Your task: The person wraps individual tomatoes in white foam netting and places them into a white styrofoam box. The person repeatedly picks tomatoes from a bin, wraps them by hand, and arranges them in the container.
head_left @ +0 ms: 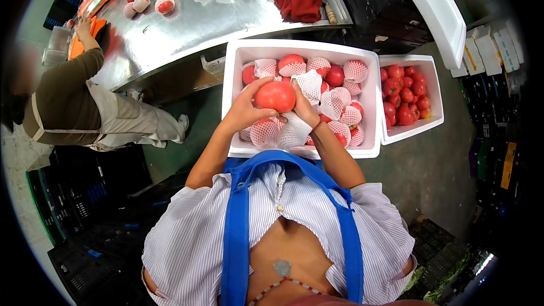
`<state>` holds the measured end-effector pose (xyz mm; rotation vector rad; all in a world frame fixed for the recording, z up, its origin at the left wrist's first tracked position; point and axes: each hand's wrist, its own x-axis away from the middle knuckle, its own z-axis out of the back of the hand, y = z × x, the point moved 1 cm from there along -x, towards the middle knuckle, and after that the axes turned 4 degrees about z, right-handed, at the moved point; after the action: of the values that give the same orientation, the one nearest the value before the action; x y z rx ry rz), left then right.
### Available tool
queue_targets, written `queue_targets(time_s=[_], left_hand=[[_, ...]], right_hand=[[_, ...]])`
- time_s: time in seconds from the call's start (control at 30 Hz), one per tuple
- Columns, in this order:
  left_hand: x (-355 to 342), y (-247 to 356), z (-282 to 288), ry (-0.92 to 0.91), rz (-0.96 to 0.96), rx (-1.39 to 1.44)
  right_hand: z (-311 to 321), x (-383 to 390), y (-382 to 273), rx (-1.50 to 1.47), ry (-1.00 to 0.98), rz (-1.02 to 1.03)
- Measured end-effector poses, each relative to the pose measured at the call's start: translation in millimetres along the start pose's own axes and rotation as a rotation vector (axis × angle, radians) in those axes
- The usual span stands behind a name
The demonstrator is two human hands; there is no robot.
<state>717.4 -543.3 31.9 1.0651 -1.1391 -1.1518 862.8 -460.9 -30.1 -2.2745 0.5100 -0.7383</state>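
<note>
A large red tomato (275,96) is held between both hands over a white foam box (300,47). My left hand (245,111) cups its left side and underside. My right hand (304,107) presses its right side and also touches a white foam net sleeve (293,131) just below. The box holds several tomatoes, most wrapped in white foam netting (355,70), a few bare.
A second white foam box (429,68) to the right holds bare red tomatoes. A steel table (187,28) beyond carries netted tomatoes, loose sleeves and a red cloth (299,1). Another person (79,102) in a brown top works at the left. Dark crates surround the floor.
</note>
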Motion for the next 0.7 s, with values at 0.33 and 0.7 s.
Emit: queue_targets(time_s=[0.33,0.7], left_hand=[[-7,-15,-7,0.133,-0.035,-0.052],[-19,-26,-30,-0.170,0.334,0.284]], right_hand=[[4,10,-11,0.301,0.054,-0.042],[80,62,1,-0.053,0.108,0.151]])
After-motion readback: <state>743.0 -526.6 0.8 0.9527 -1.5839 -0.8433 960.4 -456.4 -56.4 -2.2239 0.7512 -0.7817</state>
